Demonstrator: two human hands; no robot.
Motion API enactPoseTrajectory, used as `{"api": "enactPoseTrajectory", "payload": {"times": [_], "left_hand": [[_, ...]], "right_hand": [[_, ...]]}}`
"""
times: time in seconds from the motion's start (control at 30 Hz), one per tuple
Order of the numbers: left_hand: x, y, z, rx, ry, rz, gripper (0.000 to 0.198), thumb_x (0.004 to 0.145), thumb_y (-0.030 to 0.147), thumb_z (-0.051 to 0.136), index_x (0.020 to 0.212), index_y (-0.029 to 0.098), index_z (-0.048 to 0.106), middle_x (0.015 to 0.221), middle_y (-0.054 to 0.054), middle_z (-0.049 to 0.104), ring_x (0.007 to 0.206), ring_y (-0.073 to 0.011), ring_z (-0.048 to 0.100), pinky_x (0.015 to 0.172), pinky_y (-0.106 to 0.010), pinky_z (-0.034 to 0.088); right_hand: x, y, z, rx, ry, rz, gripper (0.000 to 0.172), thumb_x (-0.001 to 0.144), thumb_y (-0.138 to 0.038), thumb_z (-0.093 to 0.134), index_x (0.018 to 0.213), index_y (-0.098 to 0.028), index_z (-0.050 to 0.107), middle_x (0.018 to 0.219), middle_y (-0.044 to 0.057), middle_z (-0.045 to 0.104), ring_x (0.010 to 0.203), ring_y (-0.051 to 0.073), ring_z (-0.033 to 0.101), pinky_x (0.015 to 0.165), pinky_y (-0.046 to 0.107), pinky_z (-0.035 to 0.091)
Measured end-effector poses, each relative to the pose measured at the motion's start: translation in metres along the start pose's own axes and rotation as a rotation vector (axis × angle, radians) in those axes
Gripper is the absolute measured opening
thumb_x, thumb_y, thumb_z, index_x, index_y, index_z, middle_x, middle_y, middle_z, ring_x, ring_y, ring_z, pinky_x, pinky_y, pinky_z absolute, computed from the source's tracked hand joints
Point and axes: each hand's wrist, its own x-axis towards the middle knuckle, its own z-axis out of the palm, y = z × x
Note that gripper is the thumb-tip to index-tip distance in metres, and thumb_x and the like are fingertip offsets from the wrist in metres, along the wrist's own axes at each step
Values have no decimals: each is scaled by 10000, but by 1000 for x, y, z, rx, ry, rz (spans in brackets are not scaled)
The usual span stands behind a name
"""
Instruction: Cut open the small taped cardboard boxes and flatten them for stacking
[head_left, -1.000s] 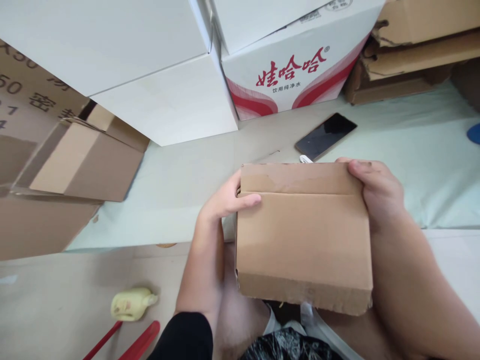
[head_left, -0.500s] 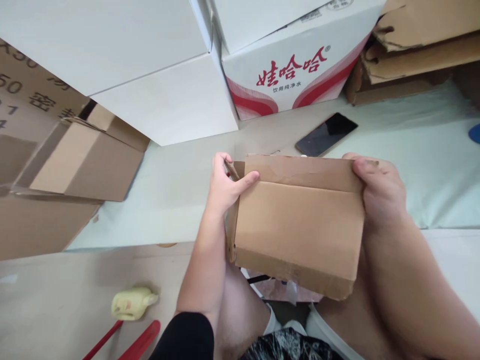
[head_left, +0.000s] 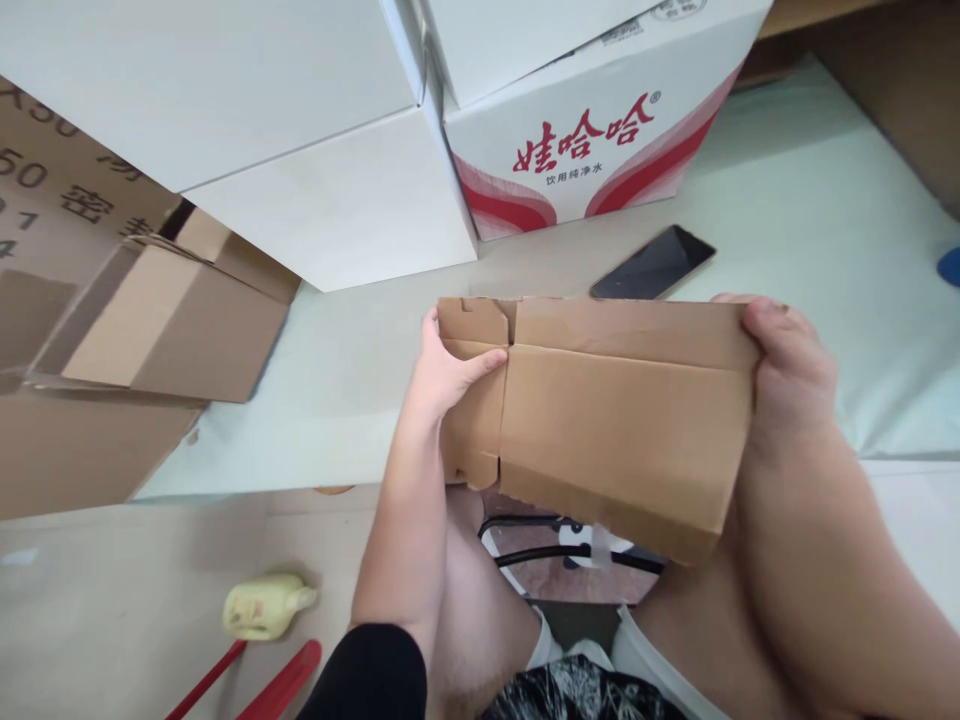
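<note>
Pale green cloth point(head_left: 352, 400) covers the work surface, where a phone point(head_left: 656, 264) lies near a white carton point(head_left: 585, 170). At the front edge, 2 hands hold a brown cardboard box point(head_left: 622, 420) raised over the lap. Left hand point(head_left: 442, 375): thumb pressed on the side panel point(head_left: 478, 425), other fingers mostly hidden behind it. Right hand point(head_left: 793, 362): thumb clamping the upper right corner. Keep both ends supported; apply even pressure along the crease to limit tearing. Compared with 0.5 s earlier, the side panel has swung from nearly edge-on to roughly in line with the main face.
</note>
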Motion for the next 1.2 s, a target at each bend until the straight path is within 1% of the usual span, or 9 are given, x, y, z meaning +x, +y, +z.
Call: {"api": "enactPoseTrajectory", "payload": {"times": [0.07,0.23,0.37,0.6,0.8,0.9,1.0,1.1,1.2], "left_hand": [[2,0,1,68,96,18,1170,421,486,1030,1373,258,389,1457,-177,565,1418,-384,518,1203,-524,395],[9,-3,-2,6,288,123,995,476,547,995,1215,254,396,1303,-148,635,1255,-336,635,1092,-489,490],[15,-4,-7,-109,416,263,877,568,591,933,1155,258,373,1190,-107,665,1180,-281,672,1047,-448,524],[22,-1,-12,-340,668,332,941,329,601,1000,999,214,465,985,-54,702,943,-199,706,969,-383,573],[27,-8,-27,-437,712,281,818,374,572,1010,963,177,602,1072,-81,739,1038,-227,722,1035,-398,570],[28,-11,-29,-570,612,257,743,482,572,991,1027,189,662,1263,-105,726,1219,-263,681,1097,-394,551],[28,-11,-22,-671,473,264,734,549,580,967,1124,210,701,1406,-99,677,1363,-295,600,1137,-402,535],[30,-11,-12,-723,508,215,727,559,557,972,1146,214,714,1428,-90,668,1395,-308,574,1168,-425,513],[33,-16,-2,-757,510,135,666,631,544,946,1161,213,715,1408,-86,682,1387,-294,583,1170,-434,510]], "right_hand": [[1,-1,5,47,8,-17,309,626,-478,797,794,-256,663,814,25,654,693,218,641,591,374,522],[1,0,13,121,-76,-2,695,458,-467,914,1064,-312,610,1051,15,713,937,268,710,737,426,601],[-4,5,8,-84,-289,167,615,530,-587,905,996,-255,679,916,41,762,846,257,728,728,406,606],[2,16,1,-316,-429,135,539,698,-666,814,978,-208,760,947,67,790,950,273,735,834,399,601],[7,29,-1,-142,-430,76,501,731,-604,827,1072,-244,755,1045,51,785,1017,256,734,886,411,611],[1,35,7,-5,-457,28,547,727,-581,841,1166,-282,706,1113,47,771,1046,252,735,930,447,615],[-11,38,24,65,-602,-39,550,730,-603,834,1156,-282,700,1205,74,751,1183,276,701,1044,479,572],[-23,38,42,149,-786,-75,631,755,-648,794,1249,-280,657,1371,106,677,1309,307,636,1099,504,539],[-27,40,50,169,-759,-53,658,778,-632,782,1306,-286,595,1409,105,653,1337,301,618,1122,504,525]]}}
